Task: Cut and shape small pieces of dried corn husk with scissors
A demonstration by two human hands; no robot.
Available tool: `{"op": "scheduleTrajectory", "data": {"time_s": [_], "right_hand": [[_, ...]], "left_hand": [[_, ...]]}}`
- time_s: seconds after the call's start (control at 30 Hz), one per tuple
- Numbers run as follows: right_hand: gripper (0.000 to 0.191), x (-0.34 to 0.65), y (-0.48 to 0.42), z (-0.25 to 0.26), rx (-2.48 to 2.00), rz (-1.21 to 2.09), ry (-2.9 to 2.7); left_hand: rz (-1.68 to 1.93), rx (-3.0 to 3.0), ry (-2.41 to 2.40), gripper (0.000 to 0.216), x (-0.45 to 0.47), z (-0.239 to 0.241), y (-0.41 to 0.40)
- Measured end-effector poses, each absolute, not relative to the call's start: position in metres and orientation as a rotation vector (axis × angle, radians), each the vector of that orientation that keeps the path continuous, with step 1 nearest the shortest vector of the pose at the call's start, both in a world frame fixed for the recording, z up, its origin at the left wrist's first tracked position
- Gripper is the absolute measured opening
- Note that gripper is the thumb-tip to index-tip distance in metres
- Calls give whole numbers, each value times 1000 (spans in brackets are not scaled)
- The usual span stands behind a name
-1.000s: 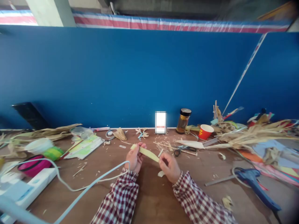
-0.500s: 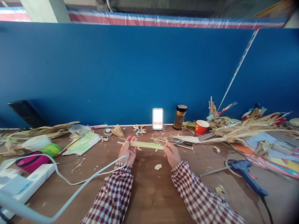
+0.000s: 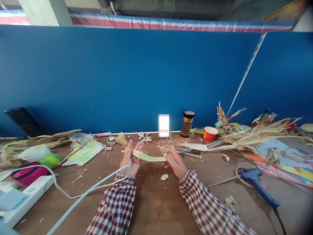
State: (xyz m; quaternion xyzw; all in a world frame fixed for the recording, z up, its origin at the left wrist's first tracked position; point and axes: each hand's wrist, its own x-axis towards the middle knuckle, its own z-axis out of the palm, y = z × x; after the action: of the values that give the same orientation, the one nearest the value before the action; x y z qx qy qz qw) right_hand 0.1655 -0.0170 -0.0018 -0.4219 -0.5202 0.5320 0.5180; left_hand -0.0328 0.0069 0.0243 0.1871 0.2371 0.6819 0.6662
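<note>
Both my hands hold a pale yellow-green leaf strip (image 3: 149, 157) above the brown table (image 3: 156, 209). My left hand (image 3: 130, 159) pinches the strip's left end, its other fingers spread upward. My right hand (image 3: 174, 162) pinches the right end between thumb and fingers. The strip sags slightly between them. A small husk scrap (image 3: 164, 177) lies on the table just below my hands. Both sleeves are red-and-white checked.
Scissors (image 3: 189, 151), a dark-lidded jar (image 3: 187, 123) and a red paper cup (image 3: 209, 134) stand behind. Dried husks (image 3: 259, 135) pile at the right, a blue glue gun (image 3: 258, 186) lies front right. A white cable (image 3: 80, 197) and power strip (image 3: 24, 195) lie left, with a pink pouch (image 3: 29, 173).
My hands have drawn apart, stretching the strip out level; then my left fingers have spread open above the pinch and the strip sags a little.
</note>
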Motion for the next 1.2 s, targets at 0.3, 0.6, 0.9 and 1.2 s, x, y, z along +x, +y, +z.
{"op": "scheduleTrajectory", "data": {"time_s": [0.3, 0.6, 0.9, 1.2], "right_hand": [[32, 162, -33, 17, -917, 1027, -1574], [27, 140, -47, 8, -840, 1211, -1603], [30, 136, -44, 4, -897, 1468, -1528], [32, 141, -42, 3, -952, 1420, -1535]], "left_hand": [[1147, 490, 361, 40, -14, 38, -20], [1205, 556, 430, 46, 3, 42, -27], [1283, 559, 619, 34, -4, 34, -11], [1400, 478, 686, 26, -17, 26, 3]]}}
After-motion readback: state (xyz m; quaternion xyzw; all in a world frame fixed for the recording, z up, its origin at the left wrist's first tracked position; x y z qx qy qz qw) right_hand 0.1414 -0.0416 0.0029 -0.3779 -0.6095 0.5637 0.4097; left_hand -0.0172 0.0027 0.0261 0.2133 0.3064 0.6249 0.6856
